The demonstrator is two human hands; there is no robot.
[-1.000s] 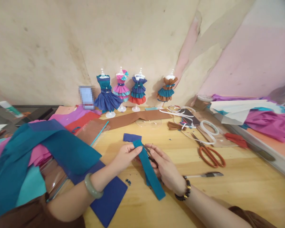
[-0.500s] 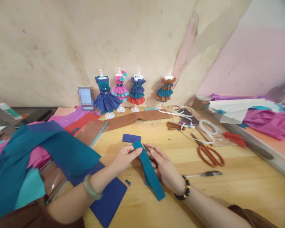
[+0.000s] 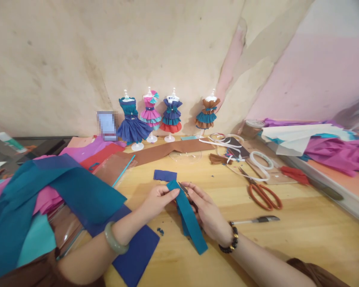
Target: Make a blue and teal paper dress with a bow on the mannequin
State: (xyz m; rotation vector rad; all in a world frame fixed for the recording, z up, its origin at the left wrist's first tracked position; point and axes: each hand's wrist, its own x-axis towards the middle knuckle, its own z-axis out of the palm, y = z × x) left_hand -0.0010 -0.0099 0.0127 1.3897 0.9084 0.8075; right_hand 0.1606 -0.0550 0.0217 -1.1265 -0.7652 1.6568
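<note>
Head view shows the left hand pinching the far end of the teal strip, which slants near and right above the table. Just right of it, the right hand grips a dark pointed tool, mostly hidden.

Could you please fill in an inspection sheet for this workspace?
Surface: wooden tabletop, dark scraps on it
Things: teal strip; apparent small scissors, partly hidden
Clutter: orange-handled scissors, craft knife, white tape roll, piled teal sheets
Hands: left hand pinches strip's far end; right hand holds small scissors
Cables: nothing seen
Surroundings: four miniature dress forms before a stained wall
</note>
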